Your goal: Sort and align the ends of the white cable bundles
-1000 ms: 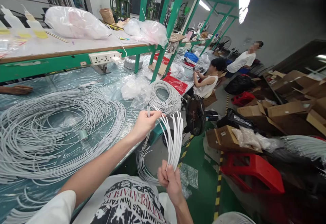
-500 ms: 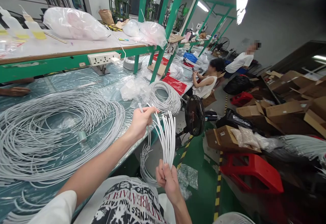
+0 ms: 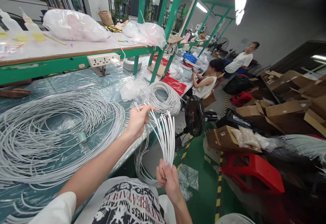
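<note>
My right hand (image 3: pixel 170 179) is closed around a bundle of white cables (image 3: pixel 168 142), whose upper ends fan out above the fist. Up and to the left, my left hand (image 3: pixel 138 120) pinches cable ends (image 3: pixel 137 106) that poke out above its thumb. From below the left hand a loose hank of cables (image 3: pixel 142 162) droops past the table edge and curves toward my right hand. On the table to my left lies a large coil of grey-white cable (image 3: pixel 102 122). A smaller cable coil (image 3: pixel 165 96) rests beyond my hands.
A black fan (image 3: pixel 195 115) stands right of the table. Above the table runs a shelf with a power strip (image 3: pixel 103 60). A red plastic stool (image 3: pixel 252 173) and cardboard boxes (image 3: pixel 282 112) fill the right side. Another person's hand (image 3: pixel 16 92) rests at far left; two people are farther back.
My left hand has shifted slightly left with its cable ends, and the hanging cables below it have swung left. My right hand stays almost still, gripping the bundle.
</note>
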`<state>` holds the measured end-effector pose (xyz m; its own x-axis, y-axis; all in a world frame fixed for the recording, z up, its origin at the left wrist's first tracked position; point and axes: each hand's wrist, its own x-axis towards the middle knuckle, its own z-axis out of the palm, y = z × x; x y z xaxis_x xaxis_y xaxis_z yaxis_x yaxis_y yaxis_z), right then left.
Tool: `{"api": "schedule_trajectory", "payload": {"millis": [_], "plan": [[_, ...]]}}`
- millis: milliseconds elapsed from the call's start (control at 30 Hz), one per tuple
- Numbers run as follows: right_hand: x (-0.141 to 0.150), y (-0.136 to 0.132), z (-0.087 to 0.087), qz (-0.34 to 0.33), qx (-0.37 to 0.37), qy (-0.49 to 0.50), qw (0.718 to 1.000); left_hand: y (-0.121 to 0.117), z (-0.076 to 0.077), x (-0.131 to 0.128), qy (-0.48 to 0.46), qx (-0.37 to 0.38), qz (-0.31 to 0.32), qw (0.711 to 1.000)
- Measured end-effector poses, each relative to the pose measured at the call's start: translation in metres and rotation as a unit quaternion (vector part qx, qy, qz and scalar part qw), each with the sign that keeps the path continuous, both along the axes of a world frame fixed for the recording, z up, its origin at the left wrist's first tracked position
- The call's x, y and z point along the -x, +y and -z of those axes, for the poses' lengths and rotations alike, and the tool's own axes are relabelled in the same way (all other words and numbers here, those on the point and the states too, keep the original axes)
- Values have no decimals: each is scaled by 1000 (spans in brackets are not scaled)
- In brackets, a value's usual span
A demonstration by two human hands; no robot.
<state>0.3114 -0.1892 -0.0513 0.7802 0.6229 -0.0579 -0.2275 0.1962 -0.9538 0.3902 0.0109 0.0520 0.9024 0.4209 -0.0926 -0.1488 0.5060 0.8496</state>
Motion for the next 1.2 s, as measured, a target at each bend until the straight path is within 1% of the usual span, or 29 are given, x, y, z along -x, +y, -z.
{"api": "schedule_trajectory", "payload": {"millis": [200, 333, 533, 700, 900, 967, 1067, 1200], "plan": [[0, 1, -1, -2, -5, 3, 1000, 1, -2, 1, -4, 11, -15, 1000], [0, 2, -6, -3, -10, 0, 1000, -1, 1, 1, -15, 29, -20, 999], [2, 3, -13, -12, 10, 6, 1000, -11, 3, 4, -32, 70, 28, 997], [4, 4, -7, -9, 10, 0, 1000, -17, 1, 7, -17, 72, 50, 996], [7, 7, -4, 13, -1, 2, 1000, -20, 6, 7, -4, 79, 81, 994], [9, 8, -4, 19, -2, -2, 1000, -21, 6, 7, 3, 82, 74, 994], [12, 11, 0, 24, -11, -8, 1000, -25, 5, 8, 7, 99, 43, 994], [13, 14, 8, 48, -25, -5, 999, -31, 0, 7, -33, 178, 22, 983]]}}
